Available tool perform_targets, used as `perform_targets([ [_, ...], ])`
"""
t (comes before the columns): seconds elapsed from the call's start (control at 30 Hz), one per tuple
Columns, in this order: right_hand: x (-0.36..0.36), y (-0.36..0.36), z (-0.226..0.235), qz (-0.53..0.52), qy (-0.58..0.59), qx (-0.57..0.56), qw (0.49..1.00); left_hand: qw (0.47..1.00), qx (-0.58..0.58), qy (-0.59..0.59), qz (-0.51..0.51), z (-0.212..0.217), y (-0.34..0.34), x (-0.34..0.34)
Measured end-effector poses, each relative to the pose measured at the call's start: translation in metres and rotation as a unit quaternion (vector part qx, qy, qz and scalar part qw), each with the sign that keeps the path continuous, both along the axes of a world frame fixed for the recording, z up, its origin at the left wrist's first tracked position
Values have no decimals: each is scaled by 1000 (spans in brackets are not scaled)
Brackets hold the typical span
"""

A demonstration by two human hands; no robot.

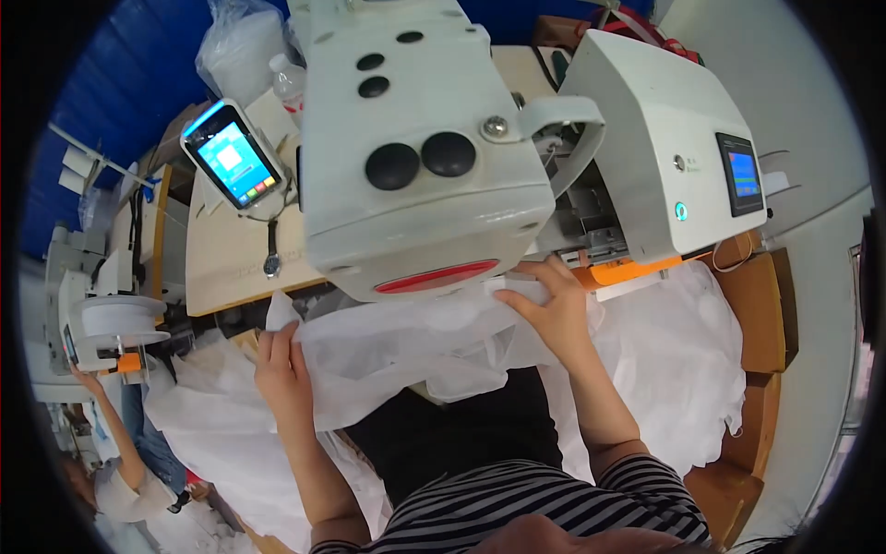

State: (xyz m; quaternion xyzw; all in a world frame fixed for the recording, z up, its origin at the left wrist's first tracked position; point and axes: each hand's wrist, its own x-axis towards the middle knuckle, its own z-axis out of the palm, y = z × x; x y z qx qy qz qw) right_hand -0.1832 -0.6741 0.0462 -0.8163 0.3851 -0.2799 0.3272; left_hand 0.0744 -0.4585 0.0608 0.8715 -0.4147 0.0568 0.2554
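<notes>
Striped sleeves lowest in view, both forearms rising from them. Left hand lies on white fabric, fingers closed on its left edge. Right hand flat on fabric, fingers spread and extended, tips under front lip of sewing machine head. Fabric spans between both hands, draping down over lap. White control box just beyond right fingers. Handheld screen well beyond left fingers. Open room between hands only.

Blue wall behind a wooden surface; brown cardboard boxes at its right edge; pale floor; even bright light.
</notes>
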Motion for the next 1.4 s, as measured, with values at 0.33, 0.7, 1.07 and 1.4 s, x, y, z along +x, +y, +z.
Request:
perform_targets([
  [0.33,-73,-9,-7,-131,-290,376,870,979,-92,20,-181,-15,-69,-36],
  [0.7,-51,-52,-33,-157,129,-325,924,971,-59,-185,-138,-61,-75,-27],
  [1.07,-32,26,-156,153,254,-258,920,995,-20,70,72,-148,108,-43],
  [1.4,-37,70,-221,153,302,-154,928,867,87,53,487,-186,281,-40],
])
